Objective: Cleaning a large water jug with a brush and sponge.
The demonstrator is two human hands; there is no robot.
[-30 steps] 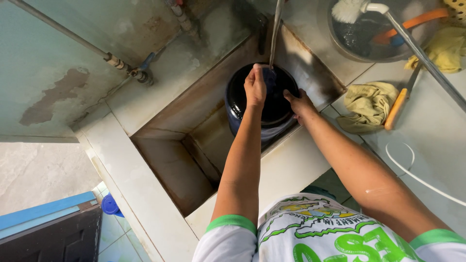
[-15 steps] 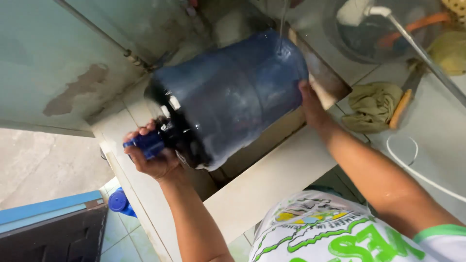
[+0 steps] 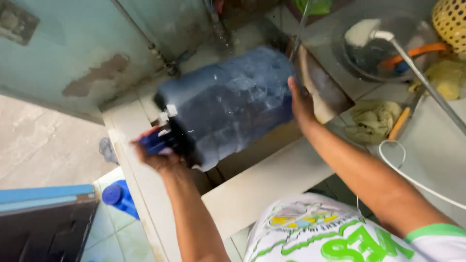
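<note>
Seen from above, near to far. Nearest, a white shirt with green and yellow print and green sleeve edging. Down at the lower left, on a pale tiled floor, a small blue container beside a dark flat panel with a blue edge.

Left hand cupped and closed around the blue cap and neck of a large dark blue water jug, fingers wrapped underneath. Right hand spread open and pressed flat against the jug's base, gripping nothing, only bracing. Jug held on its side between both hands, neck toward the left, lifted above a rectangular basin with thick pale walls. Contents of the jug impossible to judge through the dark, blurred plastic.

To the right, a wet grey bench carrying a crumpled yellowish cloth with an orange handle just beside it, and a thin white cord looping across.

Farther back, a round metal bowl holding water and an orange-handled utensil, a white-tipped hose crossing over it. At the top right corner, a yellow perforated basket. Behind the basin, a stained pale green wall with a thin pipe running down it.
</note>
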